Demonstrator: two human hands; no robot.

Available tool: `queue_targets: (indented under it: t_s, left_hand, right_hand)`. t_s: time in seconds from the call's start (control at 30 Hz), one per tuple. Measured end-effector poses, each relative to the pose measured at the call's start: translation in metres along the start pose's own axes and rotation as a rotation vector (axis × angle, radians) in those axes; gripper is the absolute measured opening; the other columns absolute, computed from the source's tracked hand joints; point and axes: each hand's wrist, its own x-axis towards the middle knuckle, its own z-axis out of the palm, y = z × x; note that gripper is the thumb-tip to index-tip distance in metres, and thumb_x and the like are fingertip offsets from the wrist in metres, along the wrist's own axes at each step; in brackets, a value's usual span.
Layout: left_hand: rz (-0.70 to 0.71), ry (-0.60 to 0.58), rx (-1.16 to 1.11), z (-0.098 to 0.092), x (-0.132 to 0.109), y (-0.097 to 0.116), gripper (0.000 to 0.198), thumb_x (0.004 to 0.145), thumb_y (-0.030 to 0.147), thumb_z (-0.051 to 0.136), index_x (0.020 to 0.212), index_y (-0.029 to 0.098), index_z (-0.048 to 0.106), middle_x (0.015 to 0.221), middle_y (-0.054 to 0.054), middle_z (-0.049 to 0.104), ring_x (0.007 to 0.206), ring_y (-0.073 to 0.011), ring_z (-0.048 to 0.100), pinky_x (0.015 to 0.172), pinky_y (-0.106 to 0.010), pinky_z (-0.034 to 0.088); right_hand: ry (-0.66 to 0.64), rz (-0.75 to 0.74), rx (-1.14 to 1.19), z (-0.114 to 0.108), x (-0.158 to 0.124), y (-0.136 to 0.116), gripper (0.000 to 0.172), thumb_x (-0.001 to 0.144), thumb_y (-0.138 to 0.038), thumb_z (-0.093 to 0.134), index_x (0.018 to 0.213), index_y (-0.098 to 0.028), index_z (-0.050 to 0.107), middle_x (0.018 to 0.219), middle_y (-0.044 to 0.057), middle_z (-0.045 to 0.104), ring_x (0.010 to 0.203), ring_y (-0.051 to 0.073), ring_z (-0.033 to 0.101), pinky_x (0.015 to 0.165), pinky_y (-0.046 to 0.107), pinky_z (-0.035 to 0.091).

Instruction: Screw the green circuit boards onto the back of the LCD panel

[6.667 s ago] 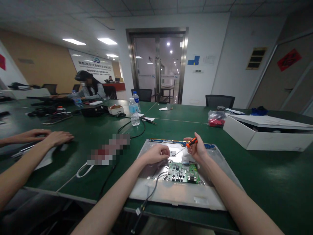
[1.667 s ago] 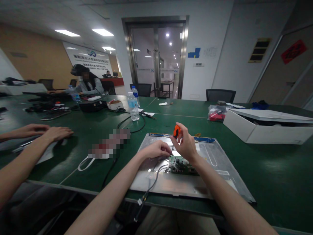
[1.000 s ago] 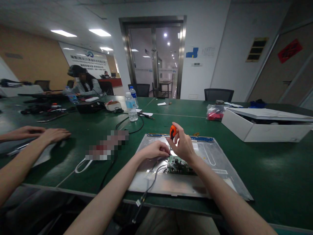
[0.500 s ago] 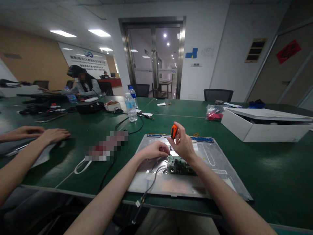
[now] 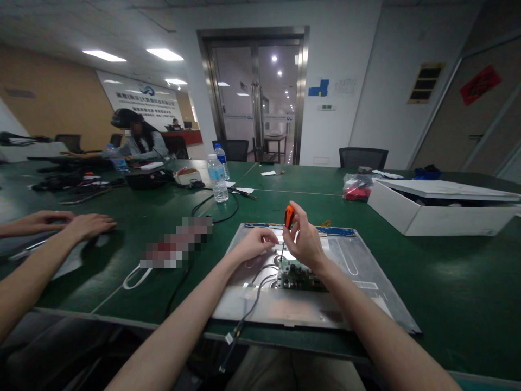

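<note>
Upright, screwdriver [image 5: 286, 228] in right hand [image 5: 304, 244], tip down

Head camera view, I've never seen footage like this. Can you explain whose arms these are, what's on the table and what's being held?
The camera sits on a person's head and looks forward and down, so the two bare arms reaching in from the bottom are that person's own. The right hand holds a small orange-handled screwdriver upright in its fingers, tip down by a green circuit board. The board sits on a large grey metal panel lying flat on the green table. The left hand rests on the panel beside the tip. A black cable trails off the near edge. The neighbour's hand is at far left. Farther back are a water bottle and a white box.
</note>
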Motion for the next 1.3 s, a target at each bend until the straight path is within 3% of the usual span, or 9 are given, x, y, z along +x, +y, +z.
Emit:
queue_targets:
  t_s: [0.1, 0.3, 0.5, 0.83, 1.13, 1.3]
  left_hand:
    - [0.038, 0.034, 0.017, 0.0004, 0.0007, -0.0003, 0.012, 0.073, 0.021, 0.058, 0.076, 0.013, 0.067, 0.065, 0.000, 0.060, 0.061, -0.0128, 0.052, 0.059, -0.023, 0.040]
    - [0.127, -0.094, 0.009, 0.0025, -0.0020, 0.0027, 0.009, 0.070, 0.020, 0.066, 0.073, 0.014, 0.071, 0.071, -0.002, 0.066, 0.070, -0.0155, 0.058, 0.067, -0.024, 0.044]
    - [0.182, -0.166, 0.003, 0.0041, -0.0038, 0.0044, 0.010, 0.068, 0.016, 0.066, 0.074, 0.015, 0.073, 0.081, -0.003, 0.070, 0.076, -0.0160, 0.060, 0.075, -0.024, 0.045]
    - [0.155, -0.142, 0.015, 0.0068, -0.0024, 0.0025, 0.010, 0.066, 0.011, 0.062, 0.068, 0.015, 0.071, 0.062, 0.001, 0.064, 0.065, -0.0136, 0.056, 0.062, -0.020, 0.044]
    - [0.150, -0.144, 0.019, 0.0060, -0.0018, 0.0031, 0.007, 0.066, 0.014, 0.065, 0.069, 0.015, 0.071, 0.072, -0.001, 0.067, 0.068, -0.0149, 0.058, 0.067, -0.023, 0.045]
    - [0.134, -0.138, 0.026, 0.0063, -0.0031, 0.0044, 0.007, 0.067, 0.015, 0.064, 0.068, 0.015, 0.070, 0.062, 0.001, 0.063, 0.064, -0.0142, 0.056, 0.062, -0.022, 0.044]
  right_hand:
    - [0.022, -0.009, -0.023, 0.0010, 0.0004, 0.0004, 0.059, 0.084, -0.023, 0.050, 0.139, -0.016, 0.027, 0.063, -0.006, 0.050, 0.045, 0.009, 0.046, 0.047, 0.021, 0.034]
    - [0.024, -0.022, -0.029, -0.0004, 0.0012, -0.0011, 0.054, 0.086, -0.027, 0.051, 0.136, -0.016, 0.033, 0.064, -0.005, 0.052, 0.047, 0.010, 0.048, 0.050, 0.022, 0.038]
    - [-0.028, 0.005, 0.014, -0.0020, 0.0001, -0.0015, 0.058, 0.086, -0.022, 0.046, 0.140, -0.016, 0.028, 0.064, -0.004, 0.055, 0.043, 0.010, 0.048, 0.046, 0.021, 0.037]
    - [0.023, -0.001, -0.046, 0.0014, -0.0004, -0.0009, 0.054, 0.087, -0.028, 0.049, 0.136, -0.015, 0.032, 0.061, -0.005, 0.051, 0.045, 0.011, 0.048, 0.046, 0.022, 0.036]
    - [-0.015, -0.009, 0.016, -0.0004, -0.0002, -0.0014, 0.056, 0.086, -0.021, 0.045, 0.139, -0.016, 0.028, 0.063, -0.004, 0.056, 0.042, 0.010, 0.047, 0.046, 0.022, 0.038]
    - [0.032, 0.004, -0.034, 0.0027, -0.0006, 0.0001, 0.055, 0.086, -0.026, 0.048, 0.137, -0.016, 0.030, 0.063, -0.005, 0.053, 0.044, 0.010, 0.049, 0.046, 0.021, 0.036]
